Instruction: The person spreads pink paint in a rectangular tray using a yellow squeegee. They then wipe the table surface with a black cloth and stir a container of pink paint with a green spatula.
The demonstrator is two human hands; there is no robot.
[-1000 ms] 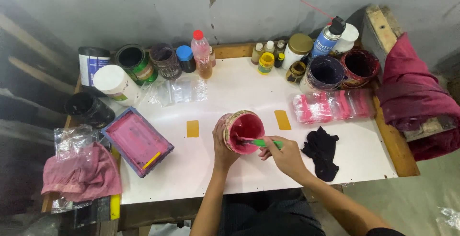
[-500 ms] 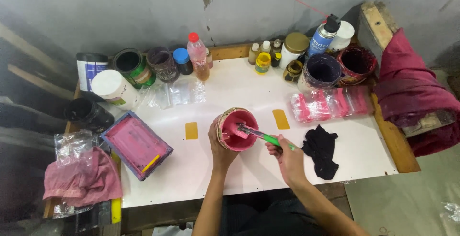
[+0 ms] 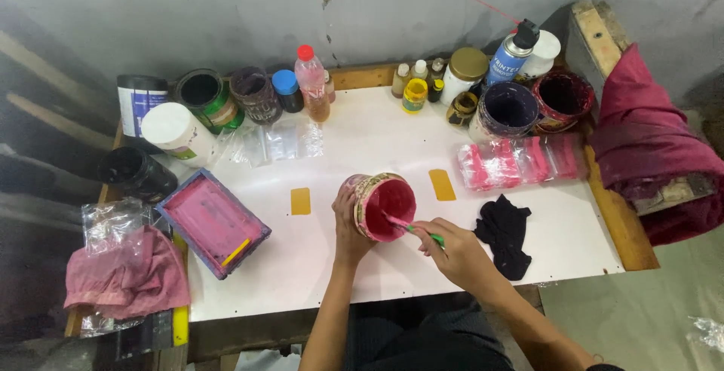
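Observation:
My left hand (image 3: 348, 224) grips the side of a small round tin (image 3: 383, 206) holding pink paint, tilted toward me on the white table (image 3: 354, 145). My right hand (image 3: 456, 252) holds a green-handled stick (image 3: 411, 228) whose tip dips into the pink paint inside the tin. A black cloth (image 3: 509, 235) lies just right of my right hand.
A pink-stained tray (image 3: 211, 220) sits at the left. Paint cans, jars and bottles (image 3: 313, 81) line the back edge, with a spray can (image 3: 511, 53) at the right. Pink plastic bags (image 3: 520, 161), two yellow patches (image 3: 442, 184), a pink rag (image 3: 128, 280) and a dark red cloth (image 3: 648, 145) surround the table.
The tin has stayed in my left hand. My right hand has shifted the stick inside the pink paint, moving slightly back and forth near the tin's rim.

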